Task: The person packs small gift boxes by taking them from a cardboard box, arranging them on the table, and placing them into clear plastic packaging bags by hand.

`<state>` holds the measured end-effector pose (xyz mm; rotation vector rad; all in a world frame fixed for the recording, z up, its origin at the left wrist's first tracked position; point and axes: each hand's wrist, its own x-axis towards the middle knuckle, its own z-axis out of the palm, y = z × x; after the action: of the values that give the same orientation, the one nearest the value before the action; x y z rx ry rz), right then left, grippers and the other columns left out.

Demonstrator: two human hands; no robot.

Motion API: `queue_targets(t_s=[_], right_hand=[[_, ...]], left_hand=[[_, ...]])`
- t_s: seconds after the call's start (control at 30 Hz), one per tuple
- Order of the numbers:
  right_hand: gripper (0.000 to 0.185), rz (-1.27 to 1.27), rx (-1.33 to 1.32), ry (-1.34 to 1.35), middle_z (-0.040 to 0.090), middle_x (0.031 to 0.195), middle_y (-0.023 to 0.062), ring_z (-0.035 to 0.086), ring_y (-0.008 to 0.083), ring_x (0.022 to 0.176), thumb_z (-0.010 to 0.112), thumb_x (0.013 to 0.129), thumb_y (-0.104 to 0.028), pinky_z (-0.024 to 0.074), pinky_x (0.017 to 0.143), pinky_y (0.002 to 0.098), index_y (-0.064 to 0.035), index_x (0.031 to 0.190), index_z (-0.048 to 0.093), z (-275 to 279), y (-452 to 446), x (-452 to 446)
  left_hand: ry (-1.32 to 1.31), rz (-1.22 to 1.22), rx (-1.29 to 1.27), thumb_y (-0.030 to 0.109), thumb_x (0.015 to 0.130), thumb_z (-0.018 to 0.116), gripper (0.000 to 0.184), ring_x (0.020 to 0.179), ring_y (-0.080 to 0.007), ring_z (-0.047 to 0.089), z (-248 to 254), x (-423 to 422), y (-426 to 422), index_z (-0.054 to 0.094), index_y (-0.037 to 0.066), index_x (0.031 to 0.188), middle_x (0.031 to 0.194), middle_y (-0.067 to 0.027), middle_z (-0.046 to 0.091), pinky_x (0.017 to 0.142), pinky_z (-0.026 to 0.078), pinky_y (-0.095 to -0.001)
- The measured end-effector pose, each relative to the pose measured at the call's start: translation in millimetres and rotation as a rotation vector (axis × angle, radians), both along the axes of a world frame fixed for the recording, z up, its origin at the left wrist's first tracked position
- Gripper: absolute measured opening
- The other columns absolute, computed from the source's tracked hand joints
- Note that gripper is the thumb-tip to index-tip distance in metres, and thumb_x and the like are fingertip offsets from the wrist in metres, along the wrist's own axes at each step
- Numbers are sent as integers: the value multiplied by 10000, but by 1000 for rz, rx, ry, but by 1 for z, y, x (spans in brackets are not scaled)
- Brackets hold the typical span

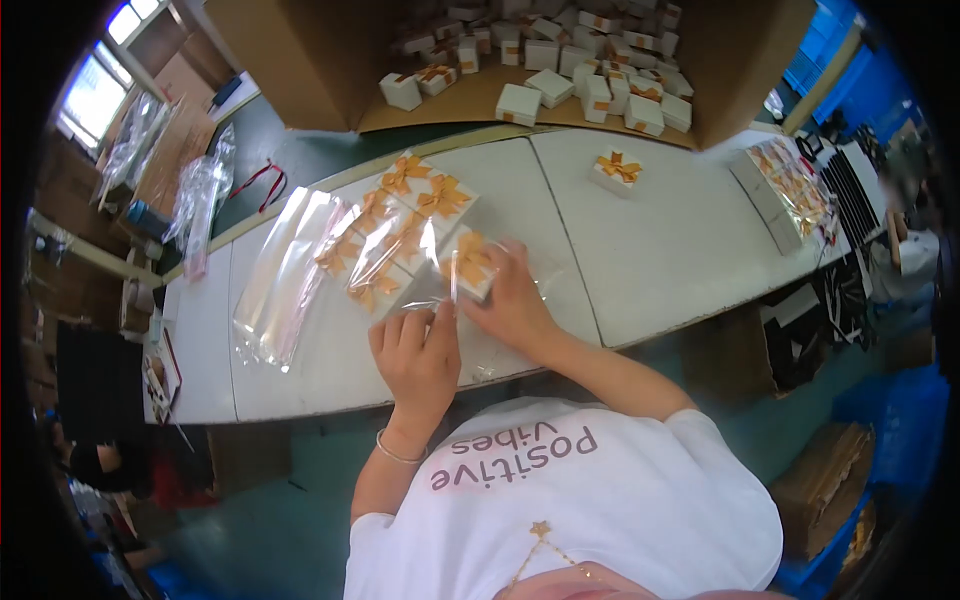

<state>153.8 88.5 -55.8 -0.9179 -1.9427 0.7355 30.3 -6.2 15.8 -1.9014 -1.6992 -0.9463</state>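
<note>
Both hands are busy: the left hand (415, 350) pinches a clear bag (454, 282), and the right hand (512, 300) holds a white box (474, 287). That box sits just ahead, nearer the right hand. More bow boxes (405, 235) lie ahead and left on the bench (650, 270), their long side slanting away rightward.

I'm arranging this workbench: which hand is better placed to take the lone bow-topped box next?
Probably the right hand: it is nearer the lone box than the left hand. The right fingers are at another box, though, so may need freeing first.
</note>
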Motion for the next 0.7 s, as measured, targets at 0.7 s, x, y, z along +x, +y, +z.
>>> queue_targets(t_s=[0.7], right_hand=[[800,110,149,-677,249,1565,172,426,394,1292,829,696,-337,352,1095,509,-87,1345,433,29,214,191]], left_hand=[[-140,103,-612,401,711,816,766,1177,-375,517,13,47,336,482,-67,1217,1199,-253,529,966,468,-427]])
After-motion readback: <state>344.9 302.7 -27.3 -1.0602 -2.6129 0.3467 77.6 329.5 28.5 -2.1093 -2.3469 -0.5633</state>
